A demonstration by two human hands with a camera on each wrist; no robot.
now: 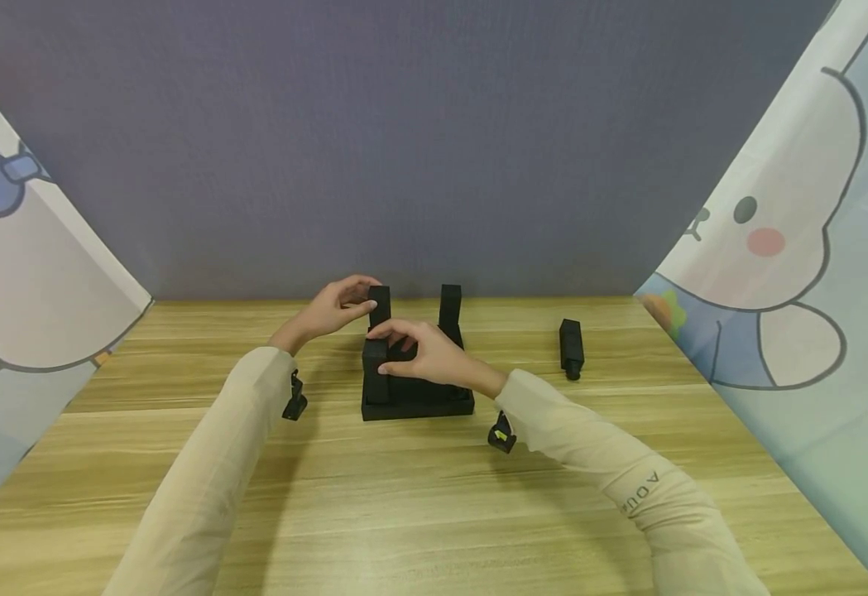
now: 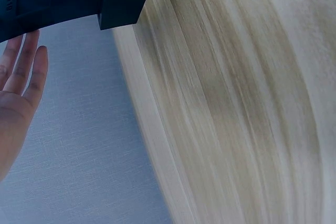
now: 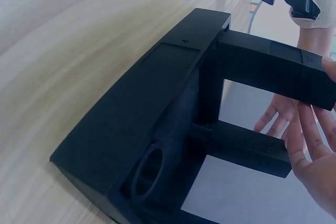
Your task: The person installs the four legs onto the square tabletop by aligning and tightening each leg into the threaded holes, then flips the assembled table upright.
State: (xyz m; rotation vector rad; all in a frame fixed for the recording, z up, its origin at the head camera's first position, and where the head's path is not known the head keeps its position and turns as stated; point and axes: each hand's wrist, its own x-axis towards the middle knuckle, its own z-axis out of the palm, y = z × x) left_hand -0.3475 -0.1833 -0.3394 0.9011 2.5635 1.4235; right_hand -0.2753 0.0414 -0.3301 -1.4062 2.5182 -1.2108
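Observation:
In the head view a black base (image 1: 419,409) sits on the table with three black square legs standing up from it. My right hand (image 1: 434,354) pinches the top of the front left leg (image 1: 376,379) between thumb and fingers. Behind it, my left hand (image 1: 337,308) holds the upper end of the back left leg (image 1: 380,306), its thumb at the near side and its fingers behind. The back right leg (image 1: 450,310) stands untouched. A round socket (image 3: 149,172) shows bare in the base in the right wrist view. In the left wrist view, fingers (image 2: 23,66) meet the leg's edge; the thumb is hidden.
A loose black leg (image 1: 571,348) with a round peg at its near end lies on the wooden table (image 1: 404,505), right of the base. A grey panel (image 1: 419,149) rises at the table's back edge. Cartoon-printed panels (image 1: 769,273) flank both sides.

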